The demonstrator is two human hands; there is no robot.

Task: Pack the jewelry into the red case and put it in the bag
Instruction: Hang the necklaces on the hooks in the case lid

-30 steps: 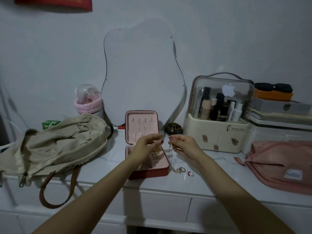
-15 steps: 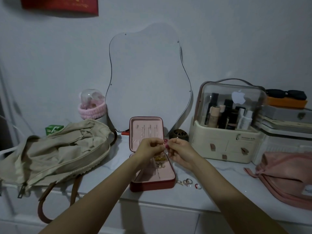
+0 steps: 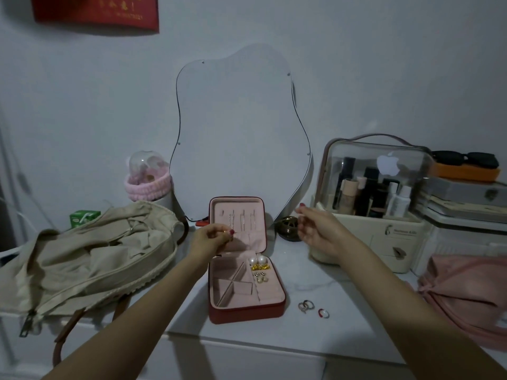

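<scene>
My left hand (image 3: 212,238) pinches one small gold piece before the red case (image 3: 247,311); my right hand (image 3: 315,229) hangs relaxed. Two pearl earrings (image 3: 258,261) inside, three rings (image 3: 312,308) right.

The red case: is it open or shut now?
Open. The red case has its lid standing upright, and its pink inside shows the pearl earrings.

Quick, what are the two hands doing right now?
Left hand: pinching a small gold piece of jewelry at the red case lid.
Right hand: open, holding nothing.
</scene>
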